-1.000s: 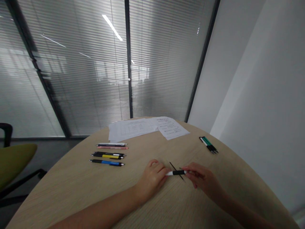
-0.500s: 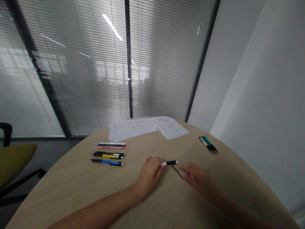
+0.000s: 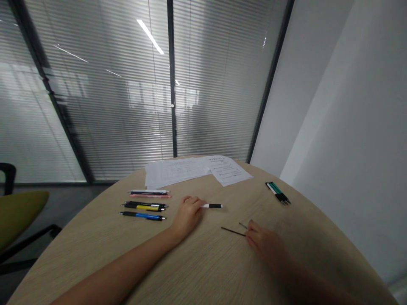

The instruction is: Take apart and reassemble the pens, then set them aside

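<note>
To your far left, beyond the tabletop [image 3: 79,241] of pale, rounded wood, is a chair with an olive-yellow seat [image 3: 23,207]. At the left of the tabletop, from far to near, lie a slim white-and-dark pen [image 3: 149,192] beside a slim pink pen [image 3: 151,196], a black pen [image 3: 136,204] against a yellow-and-black pen [image 3: 148,208], and a blue-and-black pen [image 3: 146,216], all lying crosswise. Behind them, printed white paper sheets [image 3: 178,171] spread toward the far edge. Your left hand [image 3: 188,214], just right of these pens, grasps the white end of a white-and-black pen barrel [image 3: 213,206], its black part pointing right. Nearer you, a thin, straight black rod [image 3: 231,231] slants to the fingers of your right hand [image 3: 259,239]; whether they grip it, you cannot tell. That hand pinches a thin grey rod [image 3: 243,225], its tip jutting out leftward. Farther right, a bunch of green or white pens with black grips [image 3: 278,192] lies near the tabletop's edge.
</note>
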The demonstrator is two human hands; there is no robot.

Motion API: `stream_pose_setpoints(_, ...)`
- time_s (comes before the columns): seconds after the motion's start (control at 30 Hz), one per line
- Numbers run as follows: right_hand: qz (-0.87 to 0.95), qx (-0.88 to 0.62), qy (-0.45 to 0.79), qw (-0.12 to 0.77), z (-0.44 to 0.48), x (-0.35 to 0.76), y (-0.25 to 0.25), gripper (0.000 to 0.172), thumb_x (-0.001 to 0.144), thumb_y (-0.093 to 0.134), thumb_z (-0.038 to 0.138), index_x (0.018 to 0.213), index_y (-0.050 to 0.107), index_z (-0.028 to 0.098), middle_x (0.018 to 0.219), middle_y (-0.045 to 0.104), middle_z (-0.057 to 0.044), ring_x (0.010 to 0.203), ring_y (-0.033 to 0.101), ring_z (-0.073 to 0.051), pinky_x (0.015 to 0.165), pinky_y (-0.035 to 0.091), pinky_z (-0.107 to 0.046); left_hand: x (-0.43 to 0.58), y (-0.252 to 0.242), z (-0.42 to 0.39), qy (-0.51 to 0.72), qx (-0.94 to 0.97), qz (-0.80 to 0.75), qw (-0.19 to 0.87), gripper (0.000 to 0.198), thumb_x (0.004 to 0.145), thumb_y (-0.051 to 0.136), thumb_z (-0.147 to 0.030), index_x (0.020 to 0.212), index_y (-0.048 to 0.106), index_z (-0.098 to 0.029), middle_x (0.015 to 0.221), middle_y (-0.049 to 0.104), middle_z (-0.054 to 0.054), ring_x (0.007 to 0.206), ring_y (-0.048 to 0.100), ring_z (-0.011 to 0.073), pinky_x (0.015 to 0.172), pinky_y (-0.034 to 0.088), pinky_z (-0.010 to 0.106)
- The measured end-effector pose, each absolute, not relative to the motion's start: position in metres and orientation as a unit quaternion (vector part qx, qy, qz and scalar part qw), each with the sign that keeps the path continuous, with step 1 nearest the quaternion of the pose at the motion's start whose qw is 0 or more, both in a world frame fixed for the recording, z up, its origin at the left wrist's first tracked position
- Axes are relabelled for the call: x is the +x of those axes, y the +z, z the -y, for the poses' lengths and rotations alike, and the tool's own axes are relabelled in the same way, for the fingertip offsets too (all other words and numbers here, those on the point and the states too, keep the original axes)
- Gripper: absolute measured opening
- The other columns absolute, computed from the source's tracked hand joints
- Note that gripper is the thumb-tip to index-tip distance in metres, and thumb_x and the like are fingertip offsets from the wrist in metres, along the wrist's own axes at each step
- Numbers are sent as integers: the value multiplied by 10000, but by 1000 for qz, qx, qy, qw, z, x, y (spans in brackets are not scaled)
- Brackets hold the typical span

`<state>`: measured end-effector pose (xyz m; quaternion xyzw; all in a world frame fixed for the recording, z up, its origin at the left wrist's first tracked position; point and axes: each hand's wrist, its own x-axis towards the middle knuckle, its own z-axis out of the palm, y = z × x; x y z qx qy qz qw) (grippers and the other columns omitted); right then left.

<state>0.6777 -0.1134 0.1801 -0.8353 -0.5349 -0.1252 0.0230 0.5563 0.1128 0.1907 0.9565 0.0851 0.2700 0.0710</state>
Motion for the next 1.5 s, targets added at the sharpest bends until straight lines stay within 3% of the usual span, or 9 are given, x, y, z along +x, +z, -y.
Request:
stream_pose_setpoints(0.27, 562, -814, -105, -105, 114, 672, 195, 274, 738, 417, 22, 870, 625, 143, 1019, 597, -115, 692, 622, -166, 527, 444, -228, 556, 191, -117, 268, 960, -83, 17, 239, 745, 475, -48, 895, 600, -185, 824, 618, 38, 804, 544, 171, 816, 337, 369)
stream_pose_setpoints(0.57, 507, -848, -153, -8, 120, 685, 199, 149, 714, 445, 118, 710, 581, 178, 757, 592, -20, 543, 563, -93, 428, 303, -189, 558, 188, -116, 272, 960, -59, 5, 239, 731, 492, -48, 887, 594, -198, 819, 623, 24, 793, 547, 170, 820, 333, 370)
stream_pose_setpoints(0.83, 506, -842, -186, 15, 121, 689, 197, 133, 724, 441, 128, 693, 560, 179, 742, 582, -6, 525, 541, -80, 423, 266, -205, 556, 188, -113, 275, 961, -32, -11, 245, 724, 497, -53, 903, 585, -195, 807, 616, 24, 783, 543, 168, 814, 340, 364)
stream_pose_setpoints(1.2, 519, -828, -212, -11, 120, 687, 197, 139, 728, 433, 114, 674, 548, 170, 721, 584, -12, 502, 530, -78, 418, 242, -222, 558, 182, -113, 297, 953, 27, -62, 194, 773, 447, -84, 880, 572, -187, 760, 601, 20, 738, 532, 159, 820, 330, 368)
stream_pose_setpoints(1.5, 578, -766, -269, 81, 117, 679, 193, 169, 723, 396, 105, 659, 541, 164, 671, 557, -17, 514, 514, -99, 459, 310, -213, 553, 185, -90, 305, 943, 110, -73, 200, 843, 378, -127, 939, 541, -194, 743, 590, 9, 714, 511, 142, 827, 322, 346)
